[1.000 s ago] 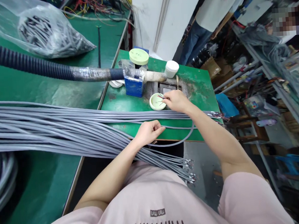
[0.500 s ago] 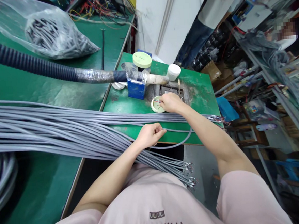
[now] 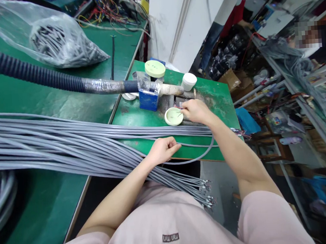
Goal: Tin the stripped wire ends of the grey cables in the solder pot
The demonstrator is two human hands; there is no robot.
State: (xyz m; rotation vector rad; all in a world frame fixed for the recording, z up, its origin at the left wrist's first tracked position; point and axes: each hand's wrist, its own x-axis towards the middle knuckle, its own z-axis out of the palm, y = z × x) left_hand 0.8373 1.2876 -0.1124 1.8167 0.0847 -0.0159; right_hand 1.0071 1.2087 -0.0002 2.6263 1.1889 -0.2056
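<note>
My right hand is closed in a pinch on the thin wires at the end of a grey cable. The wire tips show at the right rim of a shallow pale-green dish, beside a dark, scorched metal recess. From there the grey cable loops down under my right forearm and back toward my left hand. The left fingers are curled closed around grey cable at the table's front edge; the exact grip is partly hidden. A thick bundle of grey cables runs beneath and beside my left hand.
A black corrugated hose with a pale nozzle rests on a blue box. Behind stand a white tub and a green-lidded container. A plastic bag of grey pieces lies at upper left. People and shelves are at right.
My right hand has moved right, drawing the wire tips from over the dish's middle to its right rim, nearer the dark recess. My left hand stays almost in place.
</note>
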